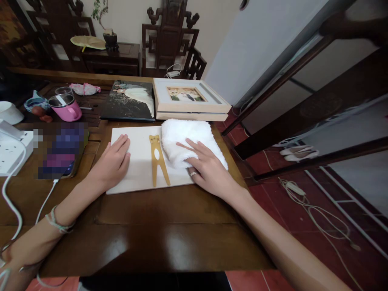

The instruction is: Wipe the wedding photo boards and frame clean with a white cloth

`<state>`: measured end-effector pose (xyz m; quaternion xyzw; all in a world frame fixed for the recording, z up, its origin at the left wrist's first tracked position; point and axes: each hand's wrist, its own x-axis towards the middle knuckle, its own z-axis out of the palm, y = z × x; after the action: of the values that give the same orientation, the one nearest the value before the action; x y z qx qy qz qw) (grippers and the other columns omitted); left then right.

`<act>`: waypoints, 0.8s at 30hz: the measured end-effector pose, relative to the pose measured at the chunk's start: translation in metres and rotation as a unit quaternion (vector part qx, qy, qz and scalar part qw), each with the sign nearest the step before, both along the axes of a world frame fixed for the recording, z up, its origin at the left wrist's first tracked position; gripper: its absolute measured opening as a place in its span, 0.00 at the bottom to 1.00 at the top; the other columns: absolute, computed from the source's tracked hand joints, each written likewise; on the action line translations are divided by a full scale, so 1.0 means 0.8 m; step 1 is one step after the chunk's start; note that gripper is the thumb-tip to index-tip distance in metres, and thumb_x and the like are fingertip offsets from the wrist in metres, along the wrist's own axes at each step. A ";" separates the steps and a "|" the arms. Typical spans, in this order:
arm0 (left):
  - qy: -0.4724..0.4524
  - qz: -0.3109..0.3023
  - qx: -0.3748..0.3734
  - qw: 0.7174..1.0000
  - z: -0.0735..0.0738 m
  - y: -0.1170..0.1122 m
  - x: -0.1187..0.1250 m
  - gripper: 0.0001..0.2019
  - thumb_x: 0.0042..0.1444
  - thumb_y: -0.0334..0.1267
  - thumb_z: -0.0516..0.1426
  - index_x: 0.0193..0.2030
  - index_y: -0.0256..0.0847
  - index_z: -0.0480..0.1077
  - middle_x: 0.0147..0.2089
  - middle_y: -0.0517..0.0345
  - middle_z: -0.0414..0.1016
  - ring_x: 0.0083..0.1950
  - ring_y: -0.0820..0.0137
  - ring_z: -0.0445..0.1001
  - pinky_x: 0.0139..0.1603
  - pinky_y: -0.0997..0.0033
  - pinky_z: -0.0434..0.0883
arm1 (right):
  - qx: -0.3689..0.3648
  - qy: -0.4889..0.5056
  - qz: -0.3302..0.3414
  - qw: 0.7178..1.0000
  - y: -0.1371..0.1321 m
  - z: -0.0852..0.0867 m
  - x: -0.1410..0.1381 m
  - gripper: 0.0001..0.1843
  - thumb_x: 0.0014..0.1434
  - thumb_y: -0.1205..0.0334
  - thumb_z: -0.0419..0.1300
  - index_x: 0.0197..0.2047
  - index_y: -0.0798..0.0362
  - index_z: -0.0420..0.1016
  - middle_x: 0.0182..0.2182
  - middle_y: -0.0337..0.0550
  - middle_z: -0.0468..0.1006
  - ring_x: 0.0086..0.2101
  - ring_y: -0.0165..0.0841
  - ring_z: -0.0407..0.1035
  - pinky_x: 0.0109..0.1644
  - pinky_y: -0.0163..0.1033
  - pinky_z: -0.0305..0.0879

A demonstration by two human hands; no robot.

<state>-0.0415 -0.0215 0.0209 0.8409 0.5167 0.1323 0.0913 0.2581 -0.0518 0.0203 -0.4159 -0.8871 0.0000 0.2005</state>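
Observation:
On the dark wooden table lies a flat white board point(138, 161). My left hand point(112, 163) rests on the board's left edge, its fingers stretched out and holding nothing. A folded, fluffy white towel point(188, 131) covers the board's right part. Across the towel's near side lies my right hand point(210, 167), fingers spread, with a ring on one finger. Between the two hands, a yellow, flat, two-legged piece point(155, 155) sits on the board; it has an animal-head-shaped top and an oval hole. Part of the towel is hidden under my right hand.
Behind the board are a dark picture panel point(119, 107) and a boxed framed photo point(184, 115). At left stand a pink mug point(69, 111), a phone point(65, 149) on a cable and a white power strip point(15, 155). The table's right edge drops to a red tiled floor point(273, 202).

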 end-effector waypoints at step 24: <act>-0.004 0.011 -0.013 1.000 0.000 -0.011 0.006 0.25 0.68 0.35 0.40 0.68 0.26 0.54 0.73 0.34 0.51 0.75 0.55 0.46 0.72 0.44 0.49 | -0.015 -0.027 -0.043 0.999 0.034 0.001 0.007 0.20 0.50 0.79 0.51 0.42 0.57 0.75 0.61 0.58 0.69 0.64 0.54 0.55 0.63 0.67 0.61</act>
<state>-0.0367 -0.0305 0.0207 0.8335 0.5271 0.1301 0.1027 0.2638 -0.0242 0.0210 -0.4561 -0.8736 -0.0065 0.1697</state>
